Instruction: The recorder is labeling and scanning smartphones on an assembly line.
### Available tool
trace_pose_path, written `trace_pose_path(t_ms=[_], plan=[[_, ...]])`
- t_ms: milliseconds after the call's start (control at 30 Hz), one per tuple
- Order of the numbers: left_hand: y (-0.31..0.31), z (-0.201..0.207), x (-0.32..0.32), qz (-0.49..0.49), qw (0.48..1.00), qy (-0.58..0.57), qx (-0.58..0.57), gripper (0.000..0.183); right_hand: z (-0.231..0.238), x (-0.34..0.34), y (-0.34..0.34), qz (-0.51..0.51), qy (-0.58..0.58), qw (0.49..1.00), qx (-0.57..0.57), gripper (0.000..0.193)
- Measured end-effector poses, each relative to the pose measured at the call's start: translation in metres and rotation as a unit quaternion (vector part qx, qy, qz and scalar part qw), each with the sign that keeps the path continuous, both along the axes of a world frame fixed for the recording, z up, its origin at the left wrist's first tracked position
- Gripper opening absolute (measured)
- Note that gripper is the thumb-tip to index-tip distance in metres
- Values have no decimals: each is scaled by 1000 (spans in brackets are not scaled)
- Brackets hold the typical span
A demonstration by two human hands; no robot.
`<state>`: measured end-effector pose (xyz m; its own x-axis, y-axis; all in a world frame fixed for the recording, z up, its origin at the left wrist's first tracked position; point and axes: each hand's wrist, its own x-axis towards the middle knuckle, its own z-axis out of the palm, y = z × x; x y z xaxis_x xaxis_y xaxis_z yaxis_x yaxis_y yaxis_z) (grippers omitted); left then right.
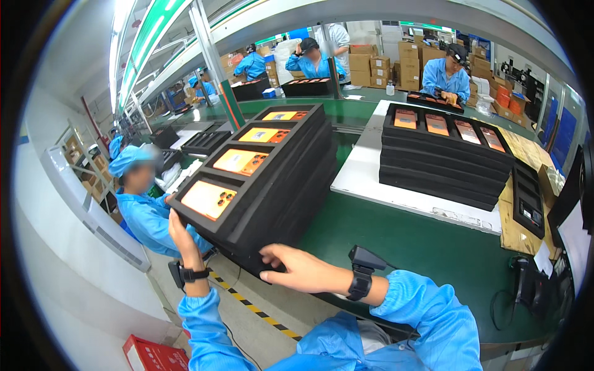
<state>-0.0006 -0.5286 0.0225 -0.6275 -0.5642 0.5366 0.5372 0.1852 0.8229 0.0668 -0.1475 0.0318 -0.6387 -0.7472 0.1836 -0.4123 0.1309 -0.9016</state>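
A tall stack of black foam trays [281,207] stands at an angle in front of me, its near end jutting past the table edge. Orange phone-shaped pieces with round camera holes, such as the nearest orange phone piece [207,199], sit in the top tray's pockets. Against the stack's near left end rests my left hand [184,238], upright, its fingers partly hidden. My right hand [303,269] bends its fingers at the lower near right corner, thumb tucked low. Both hands hold the stack between them. Each wrist wears a black strapped device.
Another stack of black foam trays [439,161] with phone pieces stands on a white board [356,176] to the right. A lone black tray [528,201] and a handheld scanner [526,281] lie at far right. A co-worker [145,198] is close by on the left; others work across the green table [371,247].
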Motion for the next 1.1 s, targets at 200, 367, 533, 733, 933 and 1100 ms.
trace_pose_path(t_ms=[200,367,533,733,933,1100], plan=[[77,13,36,5,1000,-7,-2,56,-23,-11,25,-20,-131,987,-96,106],[20,-8,41,-91,995,-32,24,61,-4,12,20,-142,-21,971,-189,109],[57,3,59,-77,996,22,34,60,-1,37,10,-139,244,955,-93,104],[148,6,119,-87,996,-5,8,62,-1,41,52,-197,198,951,-132,118],[206,-2,158,-80,992,6,-99,67,-14,42,84,-216,185,950,-129,120],[213,-7,160,-105,992,-23,-68,70,-6,35,97,-205,178,957,-102,109]])
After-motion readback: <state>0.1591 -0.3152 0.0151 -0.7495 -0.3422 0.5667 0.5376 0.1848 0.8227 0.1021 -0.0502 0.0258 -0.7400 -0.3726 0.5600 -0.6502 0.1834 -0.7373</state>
